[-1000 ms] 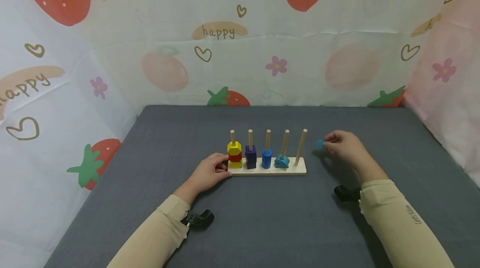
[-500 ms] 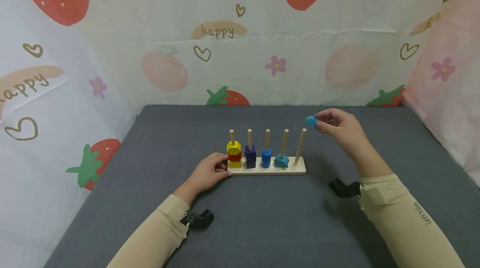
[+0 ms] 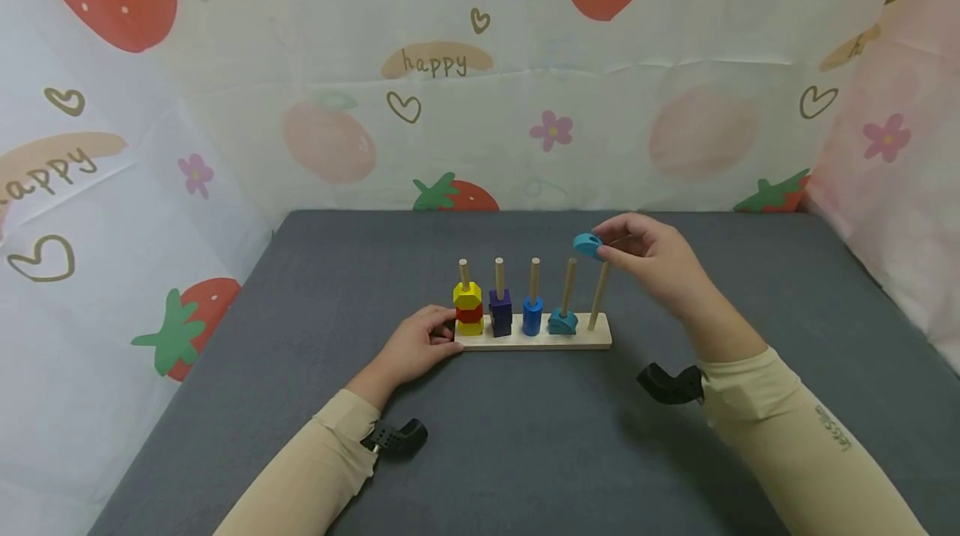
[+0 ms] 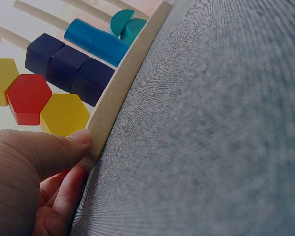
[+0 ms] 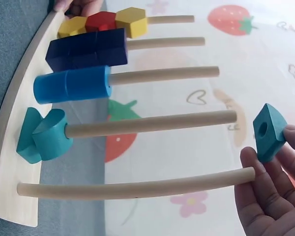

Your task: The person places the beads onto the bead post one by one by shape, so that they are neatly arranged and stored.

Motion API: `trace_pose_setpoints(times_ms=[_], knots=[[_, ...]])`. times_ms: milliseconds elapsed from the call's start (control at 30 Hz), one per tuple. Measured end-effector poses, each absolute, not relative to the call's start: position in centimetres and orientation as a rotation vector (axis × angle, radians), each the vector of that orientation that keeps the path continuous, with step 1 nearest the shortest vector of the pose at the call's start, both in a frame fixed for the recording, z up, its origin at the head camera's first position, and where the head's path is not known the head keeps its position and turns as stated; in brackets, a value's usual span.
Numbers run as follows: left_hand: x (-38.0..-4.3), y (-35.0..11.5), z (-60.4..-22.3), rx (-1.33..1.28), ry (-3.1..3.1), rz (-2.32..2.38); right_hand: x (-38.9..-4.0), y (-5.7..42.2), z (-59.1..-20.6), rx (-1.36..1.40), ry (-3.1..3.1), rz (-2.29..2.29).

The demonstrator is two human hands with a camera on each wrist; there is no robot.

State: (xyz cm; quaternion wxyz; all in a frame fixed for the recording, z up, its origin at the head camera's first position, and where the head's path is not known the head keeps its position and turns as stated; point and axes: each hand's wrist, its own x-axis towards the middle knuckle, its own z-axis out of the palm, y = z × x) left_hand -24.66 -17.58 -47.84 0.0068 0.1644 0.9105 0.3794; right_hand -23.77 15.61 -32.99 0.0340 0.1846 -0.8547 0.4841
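A wooden peg board with several upright pegs stands on the table. My left hand grips its left end, with the thumb on the front edge. Between thumb and fingers, my right hand pinches a teal half-round block with a hole through it. In the right wrist view this teal block hangs just beyond the tip of the fourth peg, apart from it. On that peg sit teal half-round blocks. The rightmost peg bears no block; its top is near my right fingers.
Yellow and red hexagonal blocks, dark blue square blocks and blue cylinders are stacked on the other pegs. A dark grey cloth covers the table. Printed curtains rise behind and at both sides.
My right hand has lifted the teal block from low right of the board and carried it left, above the pegs. The left hand keeps its hold on the board.
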Motion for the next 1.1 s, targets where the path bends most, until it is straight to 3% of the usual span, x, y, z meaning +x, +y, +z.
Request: trace_pose_setpoints(times_ms=[1100], knots=[[-24.7, -17.6, -48.0, 0.518, 2.849, 1.196, -24.9, 14.4, -33.6, 0.649, -2.801, 1.375]])
